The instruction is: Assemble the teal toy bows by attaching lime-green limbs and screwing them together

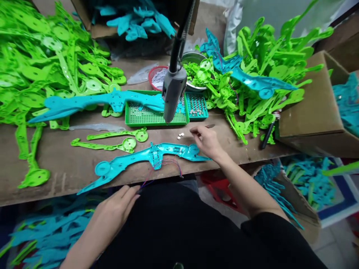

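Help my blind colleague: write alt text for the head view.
A person's left hand is at the wires of a blue part on a bench; the right hand is near small silver discs. Green parts lie heaped to either side, with a grey tool hanging between.

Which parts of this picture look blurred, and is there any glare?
Head view: turquoise parts at lower left look smeared; the wired turquoise shell is crisper; pale glare on the lime-green pieces at upper left.

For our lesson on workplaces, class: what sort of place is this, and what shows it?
Probably an assembly workshop: heaped green plastic parts, a blue tray of small metal pieces, and a wired blue part on the bench suggest it.
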Motion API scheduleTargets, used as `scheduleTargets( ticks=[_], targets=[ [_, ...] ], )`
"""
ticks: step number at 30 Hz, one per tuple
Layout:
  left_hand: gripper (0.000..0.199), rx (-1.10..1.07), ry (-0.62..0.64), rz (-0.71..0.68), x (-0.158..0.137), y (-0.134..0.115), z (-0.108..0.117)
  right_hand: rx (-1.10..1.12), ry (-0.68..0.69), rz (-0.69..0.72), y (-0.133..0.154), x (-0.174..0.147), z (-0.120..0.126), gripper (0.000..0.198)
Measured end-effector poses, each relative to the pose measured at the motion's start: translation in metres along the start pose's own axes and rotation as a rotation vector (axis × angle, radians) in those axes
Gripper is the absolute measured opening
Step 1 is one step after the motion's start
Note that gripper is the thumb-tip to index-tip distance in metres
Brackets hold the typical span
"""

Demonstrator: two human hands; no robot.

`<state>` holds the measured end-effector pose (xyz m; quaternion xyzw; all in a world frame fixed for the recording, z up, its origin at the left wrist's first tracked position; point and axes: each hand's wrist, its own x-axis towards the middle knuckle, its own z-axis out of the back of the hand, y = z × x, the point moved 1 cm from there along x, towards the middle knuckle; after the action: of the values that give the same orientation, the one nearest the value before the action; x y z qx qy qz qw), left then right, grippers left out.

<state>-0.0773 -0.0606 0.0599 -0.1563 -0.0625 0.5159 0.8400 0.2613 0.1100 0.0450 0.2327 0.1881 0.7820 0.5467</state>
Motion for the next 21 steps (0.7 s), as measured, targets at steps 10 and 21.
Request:
scheduleTargets(
  ticks=[10, 21],
  targets=[
    [0.051, 0.096, -0.159, -0.011, 0.067, 0.019, 0.000, -0.147, 0.130, -0.027, 0.013, 0.020, -0.032, 0.022],
    [0.043, 0.196, -0.113, 0.051, 0.080, 0.011, 0.001, 0.385, 0.023, -0.412, 0.054, -0.027, -0.021, 0.019]
  ],
)
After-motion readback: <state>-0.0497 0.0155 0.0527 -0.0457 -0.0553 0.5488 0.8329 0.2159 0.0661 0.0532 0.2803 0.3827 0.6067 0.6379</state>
